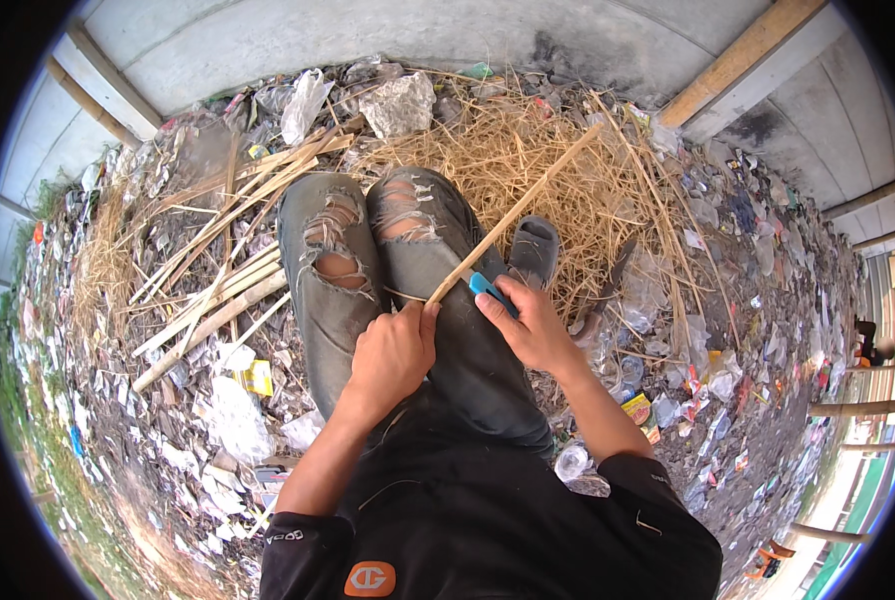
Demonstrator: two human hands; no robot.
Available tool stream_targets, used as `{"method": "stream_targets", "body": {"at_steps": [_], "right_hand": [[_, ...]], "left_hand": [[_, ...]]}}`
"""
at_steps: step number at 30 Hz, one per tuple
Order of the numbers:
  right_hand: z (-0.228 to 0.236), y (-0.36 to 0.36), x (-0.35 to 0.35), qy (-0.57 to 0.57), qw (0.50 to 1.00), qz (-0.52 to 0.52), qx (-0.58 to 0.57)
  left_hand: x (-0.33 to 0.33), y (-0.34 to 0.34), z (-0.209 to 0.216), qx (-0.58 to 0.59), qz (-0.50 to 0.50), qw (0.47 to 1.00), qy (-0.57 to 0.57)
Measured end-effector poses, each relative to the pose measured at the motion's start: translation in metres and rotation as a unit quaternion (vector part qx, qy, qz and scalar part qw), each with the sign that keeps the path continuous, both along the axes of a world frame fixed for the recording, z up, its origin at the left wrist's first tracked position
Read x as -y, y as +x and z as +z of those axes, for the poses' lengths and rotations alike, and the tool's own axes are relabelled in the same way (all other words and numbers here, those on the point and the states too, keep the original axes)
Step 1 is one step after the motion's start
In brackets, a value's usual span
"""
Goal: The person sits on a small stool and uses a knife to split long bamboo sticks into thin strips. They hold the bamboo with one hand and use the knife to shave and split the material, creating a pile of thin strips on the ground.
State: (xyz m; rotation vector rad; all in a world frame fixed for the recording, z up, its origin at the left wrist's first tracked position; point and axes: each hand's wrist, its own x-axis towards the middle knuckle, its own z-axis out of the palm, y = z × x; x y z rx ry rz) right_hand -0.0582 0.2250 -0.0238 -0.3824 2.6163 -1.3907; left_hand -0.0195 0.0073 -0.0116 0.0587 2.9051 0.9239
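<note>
The left hand [392,352] is closed in a fist around the lower end of a long, flat, pale tan bamboo strip [532,199], which slants over the torn dark-grey jeans [332,240] toward half past one. The right hand [529,322] has its fingers wrapped around a bright blue plastic-handled cutter [493,294], its front end just beside the strip; blade contact cannot be told. A grey rubber sandal [534,252] sits at twelve o'clock from that hand, dry yellow straw [592,205] at one o'clock, loose pale bamboo lengths [212,318] at nine o'clock from the left.

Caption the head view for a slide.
The left hand grips a pale stick while the right hand holds a blue cutter beside it.
</note>
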Motion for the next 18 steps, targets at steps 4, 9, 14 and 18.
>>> {"method": "stream_targets", "body": {"at_steps": [4, 9, 14, 18], "right_hand": [[0.004, 0.002, 0.013, 0.026, 0.999, 0.019, 0.039], [-0.003, 0.000, 0.021, 0.066, 0.998, 0.025, 0.001], [-0.013, 0.008, 0.030, 0.076, 0.997, 0.016, -0.031], [-0.009, 0.013, 0.033, 0.079, 0.995, 0.014, -0.052]], "left_hand": [[-0.003, 0.003, 0.005, -0.024, 0.011, 0.999, -0.044], [0.000, 0.007, -0.002, -0.041, 0.005, 0.996, -0.082], [0.018, 0.022, 0.006, -0.035, -0.008, 0.992, -0.122], [0.042, 0.049, 0.011, -0.037, -0.014, 0.990, -0.136]]}}
